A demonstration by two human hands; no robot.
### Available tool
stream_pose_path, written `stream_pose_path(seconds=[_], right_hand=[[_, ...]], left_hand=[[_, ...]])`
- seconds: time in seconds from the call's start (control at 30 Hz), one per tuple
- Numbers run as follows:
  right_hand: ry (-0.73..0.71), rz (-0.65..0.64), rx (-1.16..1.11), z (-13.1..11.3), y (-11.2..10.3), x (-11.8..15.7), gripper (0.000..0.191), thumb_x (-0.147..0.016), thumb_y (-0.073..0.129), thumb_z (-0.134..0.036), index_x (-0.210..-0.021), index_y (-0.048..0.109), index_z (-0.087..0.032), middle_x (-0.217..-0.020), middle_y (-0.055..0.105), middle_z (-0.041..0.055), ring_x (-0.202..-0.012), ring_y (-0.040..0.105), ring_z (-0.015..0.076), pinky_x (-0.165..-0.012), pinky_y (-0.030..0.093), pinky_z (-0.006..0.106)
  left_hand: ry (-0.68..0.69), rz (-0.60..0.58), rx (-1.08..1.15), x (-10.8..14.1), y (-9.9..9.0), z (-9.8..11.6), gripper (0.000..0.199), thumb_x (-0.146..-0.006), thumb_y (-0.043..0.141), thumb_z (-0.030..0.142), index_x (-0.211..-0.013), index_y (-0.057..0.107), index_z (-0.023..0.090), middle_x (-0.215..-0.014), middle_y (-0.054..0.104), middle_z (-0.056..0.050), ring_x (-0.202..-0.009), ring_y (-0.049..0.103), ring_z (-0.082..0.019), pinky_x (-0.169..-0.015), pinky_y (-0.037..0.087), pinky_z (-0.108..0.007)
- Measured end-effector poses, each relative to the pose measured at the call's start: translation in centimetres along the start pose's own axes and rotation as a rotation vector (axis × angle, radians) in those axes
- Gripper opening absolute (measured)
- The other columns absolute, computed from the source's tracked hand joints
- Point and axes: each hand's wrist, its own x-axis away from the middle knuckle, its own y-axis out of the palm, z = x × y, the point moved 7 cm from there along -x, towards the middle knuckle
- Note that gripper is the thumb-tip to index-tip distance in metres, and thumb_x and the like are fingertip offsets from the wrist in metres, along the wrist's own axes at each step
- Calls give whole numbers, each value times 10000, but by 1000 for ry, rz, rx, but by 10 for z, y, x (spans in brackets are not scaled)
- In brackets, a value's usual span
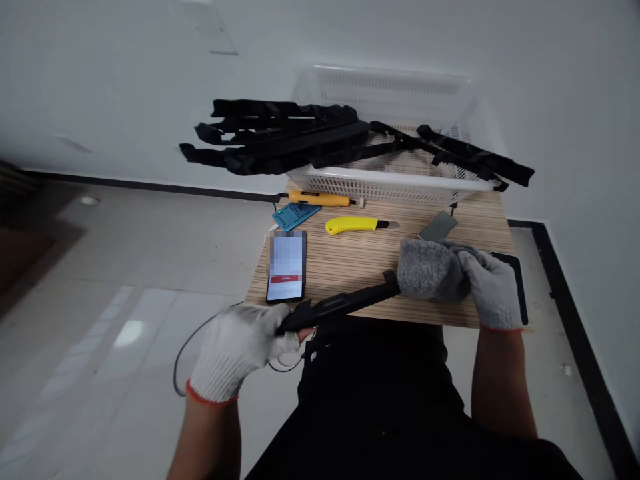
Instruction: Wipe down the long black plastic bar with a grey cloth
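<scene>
My left hand (255, 337), in a white knit glove with an orange cuff, is closed around the near end of a long black plastic strip (340, 305). The strip slants up to the right over the table's front edge. A grey fluffy cloth (433, 269) is bunched in my right hand (493, 287), which is gloved too. The cloth meets or overlaps the strip's far end; whether it presses on it I cannot tell. Behind the cloth lies a flat grey-green piece (439, 227). Partly under my right hand is a dark flat phone-like object (520, 287).
A white plastic basket (390, 175) at the back holds several black strips (300, 137) that jut over its sides. On the wooden table (370, 257) lie a yellow utility knife (353, 225) with its blade showing, an orange-yellow tool (320, 198), a blue packet (295, 215) and a lit phone (287, 267).
</scene>
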Motion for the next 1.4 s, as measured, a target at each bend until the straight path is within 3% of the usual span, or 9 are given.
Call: stream_pose_path(seconds=[0.1,0.27,0.47,0.63,0.8,0.97,1.13,1.27,1.4], right_hand=[[4,-113,-29,-3,9,1,269,-773,760,-430,-942,837,-236,-929,806,21,-905,728,207,-805,595,310],[27,44,9,5,-4,0,323,-806,745,-491,-936,834,-209,-864,791,19,-822,722,201,-745,584,314],[20,-91,-34,-3,7,3,262,-784,766,-423,-952,827,-232,-945,806,18,-911,730,202,-839,593,324],[43,38,-63,-3,-1,3,288,-790,764,-449,-944,829,-215,-869,791,31,-846,715,204,-821,584,349],[29,-110,-37,-2,9,3,241,-804,753,-419,-951,830,-245,-969,805,12,-927,720,199,-841,575,318],[28,34,-28,2,-3,0,285,-824,755,-479,-913,828,-218,-862,792,12,-813,712,189,-723,565,299],[13,-115,-81,0,8,1,292,-821,765,-421,-1034,826,-230,-1019,810,26,-972,740,210,-861,600,319],[50,39,-88,4,-1,0,314,-808,781,-480,-939,826,-198,-907,804,39,-870,745,226,-837,612,363],[-71,-37,7,-10,8,1,313,-849,744,-397,-1116,812,-248,-1105,805,28,-1088,736,241,-1037,566,396]], left_hand=[[15,14,-42,-1,-1,1,576,-969,508,681,-663,661,218,-456,545,-18,-389,481,-170,-472,242,-307],[17,20,-25,0,1,0,599,-978,477,694,-655,653,221,-464,556,-16,-396,494,-168,-473,255,-307],[-11,-7,-49,1,1,-2,606,-953,506,721,-666,675,215,-460,567,-19,-399,481,-156,-490,241,-300],[-11,-43,-35,1,2,-1,556,-948,560,682,-678,703,217,-487,592,-16,-432,514,-155,-502,260,-304],[-49,-54,-23,2,5,-5,606,-931,526,744,-677,688,219,-481,576,-24,-421,475,-153,-494,240,-310],[-3,-22,0,2,3,-1,595,-961,517,713,-691,695,214,-489,588,-28,-422,482,-161,-504,237,-306],[-22,-13,-45,2,1,-3,633,-965,479,732,-671,693,214,-467,566,-30,-417,465,-152,-509,232,-309],[-29,-54,-25,5,7,-5,552,-933,568,696,-692,703,217,-492,592,-29,-427,474,-153,-512,223,-306],[-74,-74,-34,6,13,-7,546,-910,595,700,-671,686,217,-476,564,-34,-422,445,-154,-523,201,-309]])
